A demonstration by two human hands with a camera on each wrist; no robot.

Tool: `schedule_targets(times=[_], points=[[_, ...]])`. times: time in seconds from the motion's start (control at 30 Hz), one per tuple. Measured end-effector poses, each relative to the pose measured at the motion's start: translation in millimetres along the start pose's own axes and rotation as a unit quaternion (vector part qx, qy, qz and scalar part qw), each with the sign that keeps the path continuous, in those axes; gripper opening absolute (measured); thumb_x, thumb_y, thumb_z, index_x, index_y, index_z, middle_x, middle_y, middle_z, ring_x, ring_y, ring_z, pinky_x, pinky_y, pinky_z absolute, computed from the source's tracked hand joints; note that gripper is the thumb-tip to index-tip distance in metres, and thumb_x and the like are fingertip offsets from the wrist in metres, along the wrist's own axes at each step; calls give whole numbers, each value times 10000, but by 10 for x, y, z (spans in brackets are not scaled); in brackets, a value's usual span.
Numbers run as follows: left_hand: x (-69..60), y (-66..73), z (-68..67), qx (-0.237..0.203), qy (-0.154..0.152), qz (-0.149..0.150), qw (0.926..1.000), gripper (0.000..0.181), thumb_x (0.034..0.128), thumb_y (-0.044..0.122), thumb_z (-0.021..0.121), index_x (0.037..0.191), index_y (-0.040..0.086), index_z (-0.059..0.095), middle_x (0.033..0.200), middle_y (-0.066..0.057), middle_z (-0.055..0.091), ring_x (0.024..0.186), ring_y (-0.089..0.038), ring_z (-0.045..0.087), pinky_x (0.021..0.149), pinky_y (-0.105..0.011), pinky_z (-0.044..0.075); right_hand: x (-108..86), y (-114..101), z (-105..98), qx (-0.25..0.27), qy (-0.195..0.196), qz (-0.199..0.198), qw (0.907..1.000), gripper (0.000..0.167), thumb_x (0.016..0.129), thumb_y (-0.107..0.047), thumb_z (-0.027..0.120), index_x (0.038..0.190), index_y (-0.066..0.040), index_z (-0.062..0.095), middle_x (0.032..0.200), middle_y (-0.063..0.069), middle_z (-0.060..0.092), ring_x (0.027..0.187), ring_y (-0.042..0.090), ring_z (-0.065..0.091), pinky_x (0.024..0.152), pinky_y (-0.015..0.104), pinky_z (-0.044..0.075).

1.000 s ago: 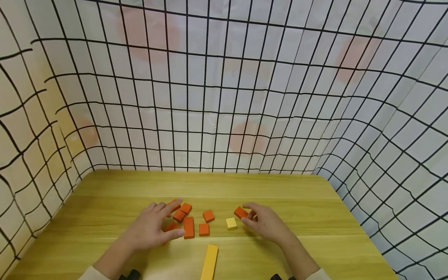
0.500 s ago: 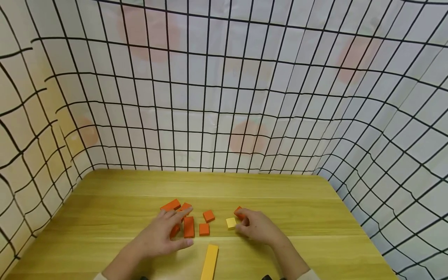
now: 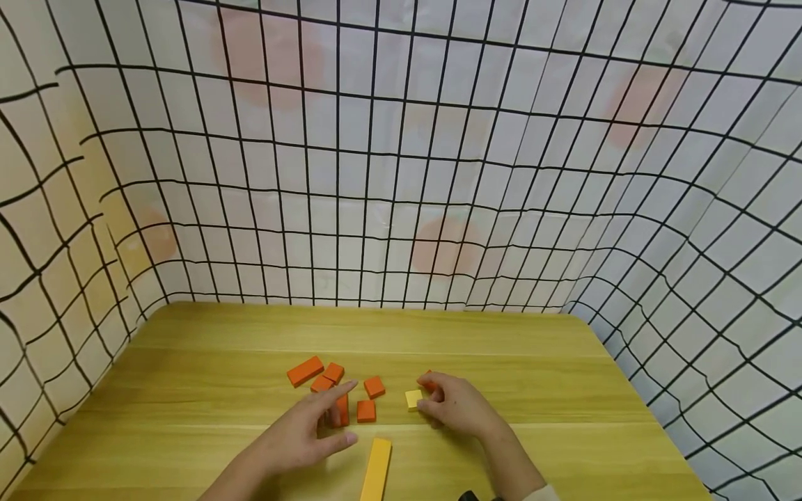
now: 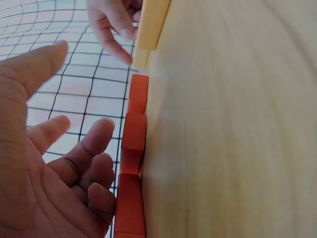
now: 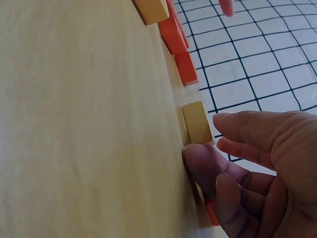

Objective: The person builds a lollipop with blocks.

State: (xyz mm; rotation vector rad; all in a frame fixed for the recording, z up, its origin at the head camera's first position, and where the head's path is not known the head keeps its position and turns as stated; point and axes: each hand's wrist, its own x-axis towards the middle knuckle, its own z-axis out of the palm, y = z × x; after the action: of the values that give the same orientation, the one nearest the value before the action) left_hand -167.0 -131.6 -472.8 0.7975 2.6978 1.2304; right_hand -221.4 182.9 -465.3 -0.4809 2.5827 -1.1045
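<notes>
My left hand [image 3: 297, 437] hovers with spread, bent fingers over an upright-lying long red block [image 3: 342, 410], holding nothing. In the left wrist view that hand [image 4: 54, 173] is beside a row of red blocks [image 4: 133, 131]. My right hand [image 3: 460, 408] is lowered by a small yellow block [image 3: 413, 399]; a red block [image 3: 429, 376] is mostly hidden behind its fingers. The right wrist view shows the thumb and fingers of this hand [image 5: 262, 171] curved loosely at the near end of the yellow block [image 5: 197, 122], not closed round it.
Two small red blocks [image 3: 374, 387] [image 3: 366, 411] lie between the hands. A long red block [image 3: 305, 371] and smaller ones [image 3: 333, 373] lie behind my left hand. A long yellow block [image 3: 376, 470] lies at the front. Black grid netting [image 3: 388, 268] stands behind the table [image 3: 501, 334].
My left hand has moved right and toward me, uncovering red blocks behind it and covering another. The right hand has shifted left from the red block toward the small yellow one.
</notes>
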Motion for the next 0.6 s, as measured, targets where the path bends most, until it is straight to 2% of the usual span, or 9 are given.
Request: schedule_targets(times=[0.17, 0.27, 0.5, 0.6], points=[[3, 7, 16, -47, 58, -173, 9998, 743, 925, 537, 704, 1542, 201, 463, 932, 81, 588, 847, -67, 494, 726, -234, 436, -11, 7, 19, 285, -46, 180, 9994, 447, 974, -230, 704, 1369, -44, 611, 793, 31, 632, 608, 148, 665, 565, 281, 527], [5, 14, 35, -24, 31, -107, 9999, 699, 931, 526, 703, 1503, 172, 513, 933, 83, 586, 852, -70, 492, 733, -231, 436, -21, 9, 28, 361, -55, 216, 9991, 410, 975, -219, 701, 1337, -42, 627, 781, 38, 635, 600, 150, 661, 558, 285, 528], [15, 61, 87, 608, -137, 107, 9980, 604, 916, 564, 700, 1399, 208, 629, 927, 144, 593, 882, -34, 463, 749, -245, 429, -23, 11, 60, 423, -39, 227, 9988, 355, 972, -228, 707, 1287, -75, 651, 763, 32, 640, 594, 144, 654, 556, 297, 533], [19, 84, 113, 748, -225, 178, 9968, 557, 918, 556, 702, 1362, 222, 650, 919, 143, 579, 867, -23, 469, 750, -247, 431, -20, 10, 77, 561, -39, 225, 9982, 349, 970, -229, 710, 1277, -77, 648, 763, 40, 647, 595, 145, 655, 557, 303, 538]])
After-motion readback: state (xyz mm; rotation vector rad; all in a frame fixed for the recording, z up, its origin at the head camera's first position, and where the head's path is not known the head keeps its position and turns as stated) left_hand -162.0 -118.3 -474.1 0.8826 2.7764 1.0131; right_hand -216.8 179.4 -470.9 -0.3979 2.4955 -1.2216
